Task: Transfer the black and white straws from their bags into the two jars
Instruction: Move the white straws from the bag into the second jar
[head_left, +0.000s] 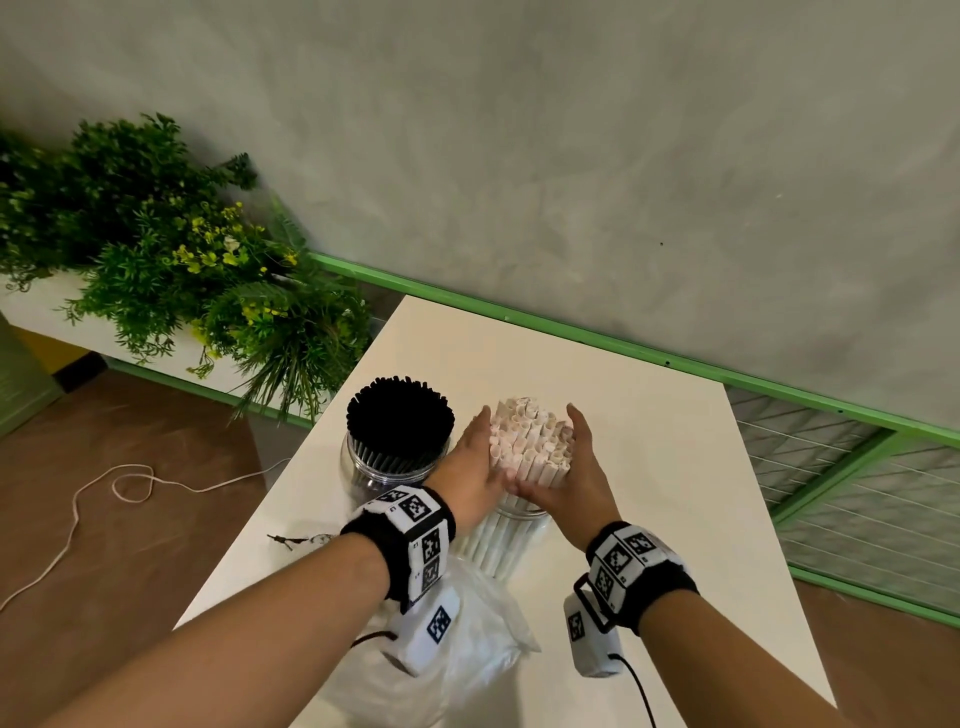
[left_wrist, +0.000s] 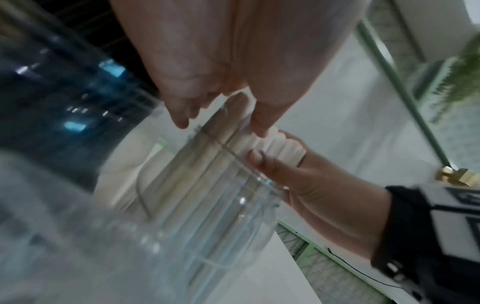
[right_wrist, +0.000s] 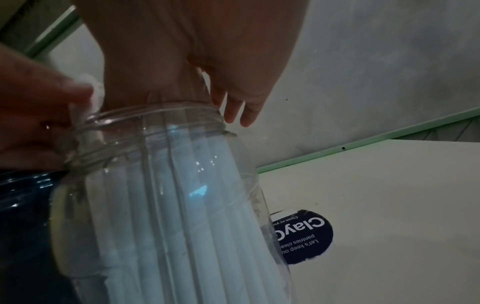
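Both hands (head_left: 524, 462) flat, fingers straight, pressing white straws (head_left: 530, 441) in the jar (right_wrist: 166, 185) (nothing pinched); uneven squeeze could tip it.

Both forearms are bare. Each wrist wears a black knitted band (head_left: 400, 540) faced with white square panels printed with black coded markers, and a white camera box (head_left: 589, 642) with black cable hangs beneath.

A round dark blue sticker (right_wrist: 302, 236) sits on the white table (right_wrist: 389, 195), at about 4 o'clock from the clear jar (right_wrist: 168, 205). Its words look upside down. The big word starts "Clay". Smaller lines say "Clean as yo", "Let's keep ou" and "pantries clea". The jar hides the rest.
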